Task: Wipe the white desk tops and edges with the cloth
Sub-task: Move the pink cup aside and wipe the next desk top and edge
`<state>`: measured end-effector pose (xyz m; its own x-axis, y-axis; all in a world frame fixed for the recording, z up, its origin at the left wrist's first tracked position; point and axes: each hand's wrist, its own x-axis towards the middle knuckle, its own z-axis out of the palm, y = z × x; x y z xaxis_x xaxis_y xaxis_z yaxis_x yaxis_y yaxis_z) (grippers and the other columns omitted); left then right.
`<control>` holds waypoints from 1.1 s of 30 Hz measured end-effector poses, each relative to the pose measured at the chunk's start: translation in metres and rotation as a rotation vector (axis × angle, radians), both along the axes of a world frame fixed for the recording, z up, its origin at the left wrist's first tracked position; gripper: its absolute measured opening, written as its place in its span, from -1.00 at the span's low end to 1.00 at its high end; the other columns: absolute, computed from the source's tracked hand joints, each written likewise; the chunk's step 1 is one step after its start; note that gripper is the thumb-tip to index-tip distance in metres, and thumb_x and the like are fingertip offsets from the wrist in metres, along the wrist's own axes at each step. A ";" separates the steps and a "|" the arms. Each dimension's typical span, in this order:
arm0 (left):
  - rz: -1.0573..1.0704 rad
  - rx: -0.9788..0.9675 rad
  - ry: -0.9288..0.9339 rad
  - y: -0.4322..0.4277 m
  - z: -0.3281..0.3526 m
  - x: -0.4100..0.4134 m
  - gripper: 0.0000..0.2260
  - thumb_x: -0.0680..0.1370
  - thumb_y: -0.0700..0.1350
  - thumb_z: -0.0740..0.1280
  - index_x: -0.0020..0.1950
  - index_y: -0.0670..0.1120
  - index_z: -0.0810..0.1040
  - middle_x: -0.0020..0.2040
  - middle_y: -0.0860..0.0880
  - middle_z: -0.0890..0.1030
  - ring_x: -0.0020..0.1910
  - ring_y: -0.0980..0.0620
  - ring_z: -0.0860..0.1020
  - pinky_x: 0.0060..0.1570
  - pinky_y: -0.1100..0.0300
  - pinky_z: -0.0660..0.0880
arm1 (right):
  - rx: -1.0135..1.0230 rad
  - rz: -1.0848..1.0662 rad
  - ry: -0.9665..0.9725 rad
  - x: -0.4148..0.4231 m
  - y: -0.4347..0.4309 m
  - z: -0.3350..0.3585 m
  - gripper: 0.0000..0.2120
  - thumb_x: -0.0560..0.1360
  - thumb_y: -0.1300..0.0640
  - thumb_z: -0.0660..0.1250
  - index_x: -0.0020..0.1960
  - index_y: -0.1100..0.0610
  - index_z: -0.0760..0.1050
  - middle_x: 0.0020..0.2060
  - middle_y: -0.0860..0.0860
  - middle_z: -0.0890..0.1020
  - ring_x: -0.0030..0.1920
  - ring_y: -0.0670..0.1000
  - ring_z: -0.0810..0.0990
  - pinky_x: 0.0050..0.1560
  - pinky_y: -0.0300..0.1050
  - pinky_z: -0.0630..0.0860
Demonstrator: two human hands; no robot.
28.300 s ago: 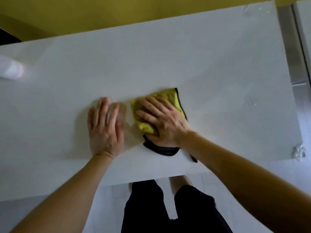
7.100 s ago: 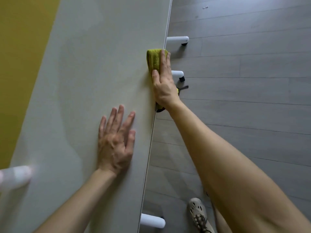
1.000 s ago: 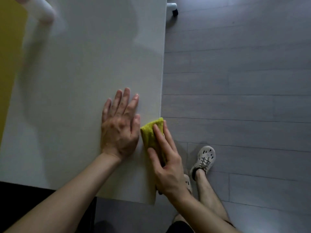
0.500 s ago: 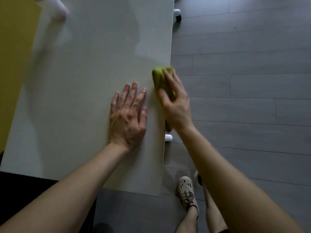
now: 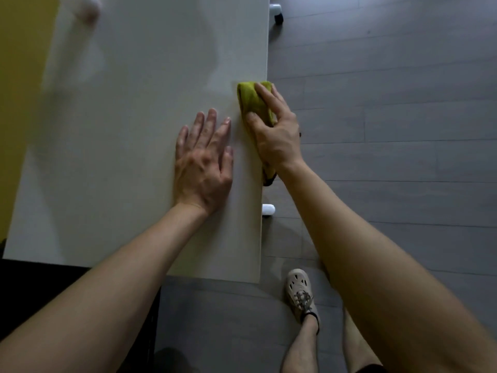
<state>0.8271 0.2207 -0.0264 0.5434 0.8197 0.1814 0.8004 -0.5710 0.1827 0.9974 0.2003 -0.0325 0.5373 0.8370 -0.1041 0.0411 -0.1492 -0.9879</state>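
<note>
A: where's the yellow cloth (image 5: 251, 99)?
B: over the white desk (image 5: 134, 130)'s right edge, with the right hand (image 5: 277, 138) gripping it, thumb on top. left hand (image 5: 203, 162) lies flat just beside it, fingers straight.

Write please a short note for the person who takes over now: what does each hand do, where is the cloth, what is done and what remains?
Left hand: open and flat, fingers straight, pressing on the top of the white desk near its right edge.
Right hand: grips the yellow-green cloth, which is folded over the desk's right edge, thumb on top.
Done: cannot tell; the top shows no clear wiped or unwiped marks.
Left: probably wipe along this edge, then the other edges and any part of the top not yet wiped.
</note>
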 end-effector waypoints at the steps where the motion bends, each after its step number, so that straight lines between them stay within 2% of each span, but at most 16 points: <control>1: -0.002 -0.005 0.002 0.000 0.000 0.000 -0.49 0.72 0.07 0.14 0.69 0.03 0.37 0.74 -0.07 0.25 0.74 -0.05 0.17 0.70 -0.16 0.07 | -0.003 0.006 0.006 -0.002 -0.004 0.000 -0.41 0.54 0.01 0.45 0.57 -0.10 0.51 0.66 0.00 0.38 0.62 -0.06 0.37 0.64 -0.06 0.34; 5: -0.002 -0.009 0.005 -0.002 0.000 -0.001 -0.47 0.70 0.07 0.13 0.69 0.03 0.37 0.74 -0.08 0.26 0.74 -0.06 0.18 0.70 -0.16 0.07 | 0.011 0.035 0.085 -0.053 -0.099 0.003 -0.43 0.61 0.15 0.50 0.58 -0.13 0.50 0.67 -0.12 0.35 0.62 -0.16 0.35 0.59 -0.17 0.36; 9: 0.011 -0.041 -0.017 -0.004 0.001 0.001 -0.48 0.71 0.05 0.14 0.68 0.03 0.38 0.73 -0.09 0.27 0.73 -0.08 0.19 0.71 -0.15 0.05 | -0.032 0.087 0.109 -0.106 -0.218 0.008 -0.40 0.59 0.25 0.53 0.53 -0.18 0.54 0.62 -0.24 0.40 0.60 -0.21 0.37 0.60 -0.08 0.39; 12: -0.011 -0.085 -0.021 -0.005 0.003 -0.003 -0.47 0.71 0.05 0.14 0.68 -0.04 0.40 0.72 -0.18 0.28 0.72 -0.14 0.20 0.71 -0.17 0.04 | -0.074 0.064 0.071 -0.095 -0.197 0.014 -0.43 0.56 0.15 0.56 0.50 -0.22 0.56 0.60 -0.21 0.44 0.57 -0.24 0.41 0.60 -0.03 0.41; 15: -0.052 -0.262 0.012 -0.011 0.015 -0.010 -0.38 0.66 0.14 0.08 0.70 -0.07 0.35 0.74 -0.25 0.19 0.75 -0.20 0.12 0.73 -0.13 -0.03 | -0.060 0.065 0.068 -0.062 -0.129 0.012 -0.44 0.48 -0.13 0.51 0.47 -0.29 0.56 0.61 -0.15 0.44 0.55 -0.10 0.48 0.56 0.11 0.48; 17: -0.063 -0.371 0.058 -0.026 0.031 -0.025 -0.32 0.61 0.24 0.10 0.70 -0.02 0.35 0.75 -0.23 0.15 0.75 -0.18 0.08 0.73 -0.13 -0.02 | -0.087 0.035 0.040 -0.041 -0.088 0.007 -0.42 0.42 -0.21 0.51 0.44 -0.35 0.55 0.62 -0.12 0.43 0.53 -0.03 0.52 0.54 0.12 0.50; 19: -0.054 -0.402 0.141 -0.049 0.045 -0.053 -0.29 0.58 0.34 0.15 0.70 0.10 0.33 0.77 -0.16 0.12 0.76 -0.14 0.05 0.72 -0.17 0.03 | -0.084 0.033 0.068 -0.028 -0.066 0.003 -0.42 0.42 -0.14 0.53 0.45 -0.29 0.58 0.63 -0.08 0.42 0.54 -0.01 0.51 0.56 0.11 0.48; 21: -0.040 -0.412 0.291 -0.063 0.051 -0.084 -0.24 0.57 0.45 0.24 0.73 0.27 0.17 0.79 -0.06 -0.02 0.77 -0.10 -0.06 0.71 -0.25 -0.01 | -0.102 0.029 0.065 -0.028 -0.064 0.004 -0.42 0.47 -0.08 0.53 0.48 -0.25 0.57 0.63 -0.08 0.41 0.55 -0.03 0.49 0.58 0.09 0.45; 23: -0.003 -0.485 0.361 -0.070 0.050 -0.099 -0.10 0.52 0.46 0.38 0.73 0.36 -0.01 0.78 0.03 -0.19 0.76 -0.09 -0.20 0.69 -0.35 -0.08 | -0.124 0.024 0.045 -0.037 -0.082 0.007 -0.44 0.53 -0.03 0.52 0.51 -0.26 0.55 0.61 -0.11 0.44 0.53 -0.08 0.50 0.56 0.05 0.47; 26: 0.029 -0.535 0.297 -0.069 0.045 -0.096 -0.03 0.47 0.39 0.49 0.74 0.35 0.01 0.78 0.02 -0.19 0.76 -0.11 -0.23 0.65 -0.43 -0.15 | -0.153 -0.033 0.087 -0.082 -0.150 0.011 -0.46 0.58 0.14 0.53 0.50 -0.21 0.58 0.56 -0.13 0.49 0.51 -0.18 0.50 0.56 0.03 0.47; 29: 0.033 -0.535 0.307 -0.070 0.045 -0.094 -0.02 0.47 0.41 0.47 0.74 0.33 -0.03 0.78 0.01 -0.21 0.76 -0.13 -0.24 0.64 -0.44 -0.16 | -0.223 -0.002 0.138 -0.120 -0.229 0.023 -0.44 0.57 0.25 0.53 0.46 -0.21 0.60 0.50 -0.21 0.54 0.50 -0.23 0.49 0.57 0.04 0.47; 33: 0.050 -0.545 0.313 -0.070 0.047 -0.091 -0.01 0.47 0.40 0.48 0.75 0.32 -0.03 0.78 0.00 -0.21 0.76 -0.15 -0.23 0.64 -0.46 -0.14 | -0.253 0.057 0.095 -0.108 -0.230 0.024 -0.44 0.52 0.17 0.60 0.43 -0.25 0.62 0.44 -0.31 0.54 0.44 -0.17 0.58 0.46 0.09 0.58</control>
